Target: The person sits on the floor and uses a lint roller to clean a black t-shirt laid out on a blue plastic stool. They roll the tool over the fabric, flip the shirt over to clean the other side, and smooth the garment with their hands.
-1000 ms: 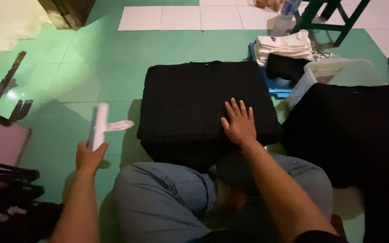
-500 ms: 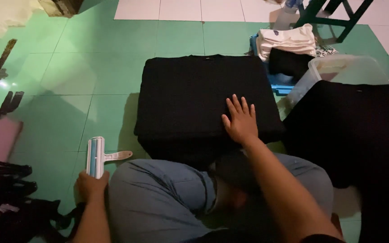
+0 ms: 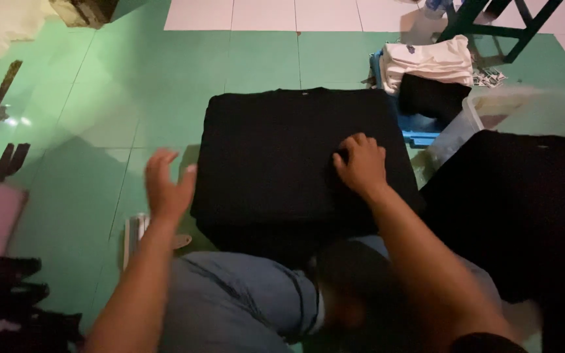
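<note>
Folded black garment (image 3: 276, 157) flat on green tile floor (image 3: 165, 98), squared into a neat rectangle, taken as landmark.

Right hand (image 3: 362, 165) pressed on garment's right half, near its right edge; fingers curled and bunched close, tips digging into the cloth, nothing gripped that can be made out.

Left hand (image 3: 167, 186) raised just left of garment, above the floor, clear of the cloth; fingers spread wide, palm toward garment, empty. Slight motion blur.

White lint roller (image 3: 140, 234) lying on floor below and left of garment's lower-left corner, partly hidden by left forearm; not touched by either hand.

Knees in blue jeans (image 3: 243, 301) directly below garment, at its near edge.

Stack of white folded cloth (image 3: 429, 59) above and right of garment. Clear plastic tub (image 3: 524, 111) further right. Second black cloth (image 3: 518, 209) right of garment, just beside it.
</note>
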